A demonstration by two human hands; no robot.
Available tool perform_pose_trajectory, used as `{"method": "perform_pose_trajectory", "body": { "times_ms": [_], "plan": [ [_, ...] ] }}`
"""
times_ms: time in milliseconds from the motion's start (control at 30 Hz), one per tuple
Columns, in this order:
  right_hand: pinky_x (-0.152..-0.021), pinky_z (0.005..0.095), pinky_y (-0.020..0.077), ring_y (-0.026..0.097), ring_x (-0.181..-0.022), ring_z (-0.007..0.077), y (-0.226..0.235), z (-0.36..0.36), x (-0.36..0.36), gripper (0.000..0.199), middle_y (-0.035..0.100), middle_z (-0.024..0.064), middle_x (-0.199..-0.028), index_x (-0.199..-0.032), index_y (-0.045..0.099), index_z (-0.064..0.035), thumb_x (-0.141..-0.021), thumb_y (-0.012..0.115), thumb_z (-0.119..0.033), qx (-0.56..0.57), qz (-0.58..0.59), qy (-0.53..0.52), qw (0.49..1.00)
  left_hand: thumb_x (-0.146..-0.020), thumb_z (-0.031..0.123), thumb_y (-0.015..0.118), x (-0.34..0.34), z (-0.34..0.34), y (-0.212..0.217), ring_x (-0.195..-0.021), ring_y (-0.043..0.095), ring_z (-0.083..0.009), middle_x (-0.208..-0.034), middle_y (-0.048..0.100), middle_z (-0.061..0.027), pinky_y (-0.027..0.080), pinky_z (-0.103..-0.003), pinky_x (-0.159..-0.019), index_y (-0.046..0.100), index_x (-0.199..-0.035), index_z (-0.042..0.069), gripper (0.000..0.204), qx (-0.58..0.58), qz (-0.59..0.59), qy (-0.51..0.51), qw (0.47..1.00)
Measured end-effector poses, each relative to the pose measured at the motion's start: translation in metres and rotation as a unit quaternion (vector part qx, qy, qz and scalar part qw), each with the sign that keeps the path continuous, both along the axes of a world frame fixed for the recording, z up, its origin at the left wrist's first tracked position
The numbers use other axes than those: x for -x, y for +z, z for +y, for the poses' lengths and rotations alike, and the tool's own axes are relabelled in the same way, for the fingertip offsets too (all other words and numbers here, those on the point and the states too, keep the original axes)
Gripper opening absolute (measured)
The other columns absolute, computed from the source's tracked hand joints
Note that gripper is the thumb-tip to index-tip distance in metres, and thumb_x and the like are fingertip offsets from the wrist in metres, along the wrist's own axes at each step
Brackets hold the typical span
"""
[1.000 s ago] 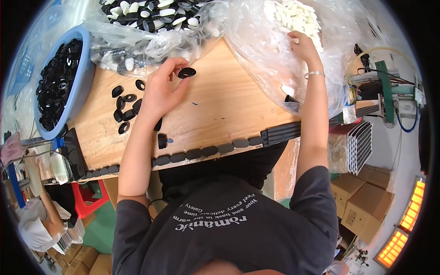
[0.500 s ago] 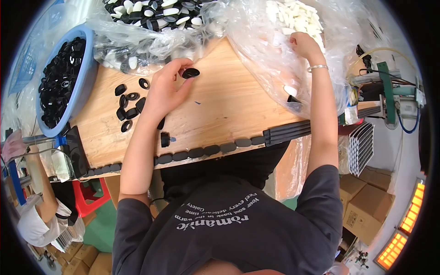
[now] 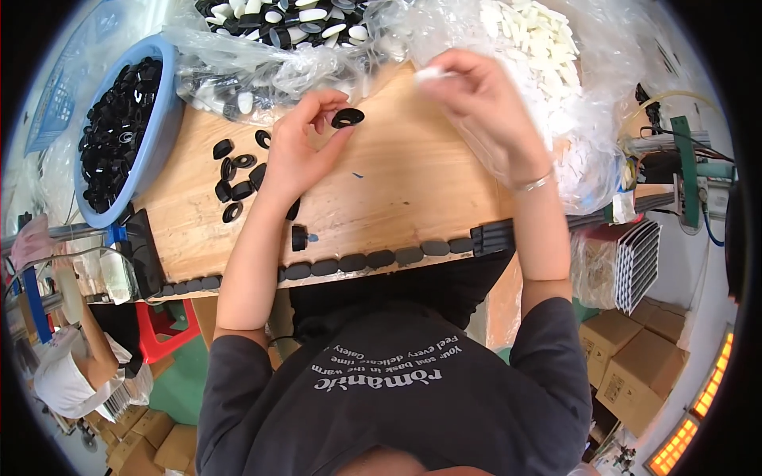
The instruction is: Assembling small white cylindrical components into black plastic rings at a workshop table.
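Pinched by its rim in my left hand [image 3: 305, 147] is a black ring-shaped cap [image 3: 348, 118], its round hole facing up. My right hand [image 3: 488, 103], a little blurred, is closed on a small white piece [image 3: 431, 74] to the right of the cap, with a gap between the two. Several more black caps [image 3: 244, 161] lie loose on the wooden table beside my left forearm. A heap of white pieces [image 3: 540, 47] lies on clear plastic at the far right.
A blue basin [image 3: 168, 119] full of black caps stands at the left. Black caps with white inserts [image 3: 294, 20] are piled on plastic at the back. Dark padding [image 3: 353, 262] lines the table's near edge [image 3: 444, 252]. Another person [image 3: 75, 365] is at the lower left.
My right hand has come left from the white heap with a white piece, toward the left hand. The cap in my left hand has turned so its hole shows.
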State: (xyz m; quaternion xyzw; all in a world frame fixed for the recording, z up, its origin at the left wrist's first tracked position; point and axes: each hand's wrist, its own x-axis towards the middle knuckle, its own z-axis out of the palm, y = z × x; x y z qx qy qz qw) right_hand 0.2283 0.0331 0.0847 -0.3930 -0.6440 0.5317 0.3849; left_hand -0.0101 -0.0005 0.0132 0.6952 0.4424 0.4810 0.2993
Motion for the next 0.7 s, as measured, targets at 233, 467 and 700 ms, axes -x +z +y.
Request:
{"method": "perform_pose_trajectory", "body": {
  "times_ms": [233,467,700],
  "plan": [
    [-0.067,0.0182,0.0457,0.055,-0.074,0.0043,-0.041,-0.005,0.048,0.014,0.061,-0.0002,-0.086,-0.096,0.063,-0.0011,-0.083,0.068,-0.004,0.032,0.095,0.026,0.995,-0.074,-0.002,0.070,-0.004,-0.003,0.003,-0.077,0.054,-0.0095,-0.098,0.066,-0.0069,0.043,-0.022,-0.069,0.057,-0.111,0.001,0.039,-0.001,-0.055,-0.012,0.998],
    [-0.071,0.0230,0.0448,0.055,-0.079,0.0114,-0.050,-0.009,0.051,0.015,0.062,0.0025,-0.088,-0.095,0.063,-0.0018,-0.081,0.068,-0.002,-0.226,-0.074,0.002,0.971,-0.073,-0.004,0.069,-0.002,-0.003,0.005,-0.078,0.054,-0.0098,-0.099,0.065,-0.0073,0.043,-0.021,-0.069,0.056,-0.112,0.000,0.041,0.004,-0.069,-0.010,0.998],
    [-0.073,0.0241,0.0459,0.056,-0.084,0.0128,-0.061,-0.013,0.055,0.019,0.062,0.0013,-0.094,-0.099,0.066,-0.0057,-0.081,0.067,-0.001,-0.232,-0.033,0.033,0.972,-0.073,-0.005,0.068,-0.001,-0.003,0.005,-0.076,0.055,-0.0098,-0.099,0.065,-0.0075,0.046,-0.023,-0.070,0.057,-0.110,0.000,0.039,-0.008,-0.040,-0.007,0.999]
  ]
}}
